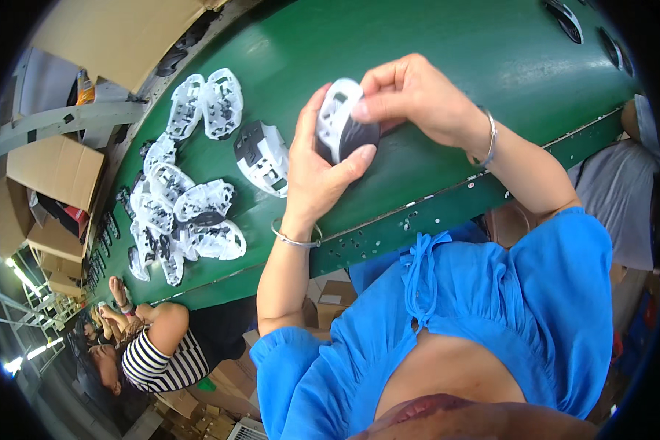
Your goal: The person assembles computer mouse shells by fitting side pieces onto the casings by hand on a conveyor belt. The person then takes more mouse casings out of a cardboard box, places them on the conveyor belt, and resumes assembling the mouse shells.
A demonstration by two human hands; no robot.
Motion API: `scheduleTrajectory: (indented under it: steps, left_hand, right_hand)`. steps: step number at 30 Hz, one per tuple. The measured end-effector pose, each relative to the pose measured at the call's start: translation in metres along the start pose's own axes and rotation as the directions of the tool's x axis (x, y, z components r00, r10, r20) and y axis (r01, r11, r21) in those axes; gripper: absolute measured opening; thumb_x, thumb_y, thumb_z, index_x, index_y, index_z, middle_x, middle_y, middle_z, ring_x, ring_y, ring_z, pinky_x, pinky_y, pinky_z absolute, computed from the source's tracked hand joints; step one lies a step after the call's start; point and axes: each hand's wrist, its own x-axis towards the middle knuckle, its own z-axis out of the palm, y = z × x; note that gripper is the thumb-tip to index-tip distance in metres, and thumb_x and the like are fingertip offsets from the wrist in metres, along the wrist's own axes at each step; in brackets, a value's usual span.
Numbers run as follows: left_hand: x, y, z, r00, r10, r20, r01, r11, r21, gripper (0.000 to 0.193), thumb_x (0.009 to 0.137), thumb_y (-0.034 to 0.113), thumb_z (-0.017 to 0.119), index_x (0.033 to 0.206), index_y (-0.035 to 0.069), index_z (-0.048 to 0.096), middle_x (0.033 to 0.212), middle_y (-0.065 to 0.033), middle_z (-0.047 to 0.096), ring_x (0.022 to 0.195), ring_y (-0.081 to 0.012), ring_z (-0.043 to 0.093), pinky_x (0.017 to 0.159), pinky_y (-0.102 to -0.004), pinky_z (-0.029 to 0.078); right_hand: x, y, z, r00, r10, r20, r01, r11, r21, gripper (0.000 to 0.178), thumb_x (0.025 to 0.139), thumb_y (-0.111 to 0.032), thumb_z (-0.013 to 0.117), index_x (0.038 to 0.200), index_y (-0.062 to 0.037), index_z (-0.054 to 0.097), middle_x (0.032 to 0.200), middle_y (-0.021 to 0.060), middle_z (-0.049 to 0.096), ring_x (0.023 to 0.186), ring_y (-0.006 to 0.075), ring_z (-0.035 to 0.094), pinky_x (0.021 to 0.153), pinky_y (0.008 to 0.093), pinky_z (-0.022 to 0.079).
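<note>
My left hand is closed around a plastic shell shaped like a computer mouse, white on one side and black on the other. Its thumb presses on the black part. The thumb and bent fingers of my right hand pinch at the shell's upper right edge; whether a small part sits between them is hidden. Left of my left hand lies another white-and-black shell with cut-outs. Two pale shells lie side by side farther left.
A heap of pale shells covers the left part of the green bench. Dark shells lie at the far right. A co-worker in a striped top sits at the left, another person in grey at the right. Cardboard boxes stand beyond the bench.
</note>
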Motion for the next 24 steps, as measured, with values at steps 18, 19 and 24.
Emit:
scheduleTrajectory:
  steps: [18,19,24]
  left_hand:
    - [-0.004,-0.001,-0.013,0.990,-0.133,-0.050,0.136,0.989,0.061,0.077,0.069,0.014,0.077,0.130,-0.011,0.037,0.112,-0.0184,0.058,0.101,-0.0220,0.060,0.089,-0.0307,0.049]
    - [-0.005,-0.003,-0.014,0.995,-0.089,-0.049,0.095,0.988,0.120,0.078,0.068,0.015,0.077,0.130,-0.011,0.038,0.111,-0.0185,0.059,0.099,-0.0224,0.061,0.088,-0.0304,0.049]
    - [-0.007,0.003,-0.033,0.991,0.085,0.102,-0.131,0.752,0.647,0.068,0.061,0.024,0.080,0.117,-0.006,0.057,0.109,-0.0191,0.057,0.109,-0.0311,0.049,0.094,-0.0380,0.043]
  right_hand:
    - [-0.001,-0.018,-0.010,0.942,-0.273,-0.195,0.050,0.688,-0.724,0.058,0.067,-0.024,0.079,0.115,0.0029,0.059,0.116,0.0109,0.061,0.105,0.0165,0.057,0.087,0.0324,0.049]
    - [-0.001,-0.017,-0.011,0.944,-0.263,-0.200,0.038,0.686,-0.726,0.058,0.067,-0.024,0.079,0.115,0.0029,0.059,0.116,0.0109,0.061,0.105,0.0165,0.057,0.087,0.0324,0.049]
    - [0.013,-0.003,-0.021,0.978,-0.104,0.181,0.203,0.675,-0.709,0.071,0.065,-0.025,0.079,0.126,0.0026,0.053,0.119,0.0169,0.060,0.104,0.0249,0.059,0.094,0.0322,0.045]
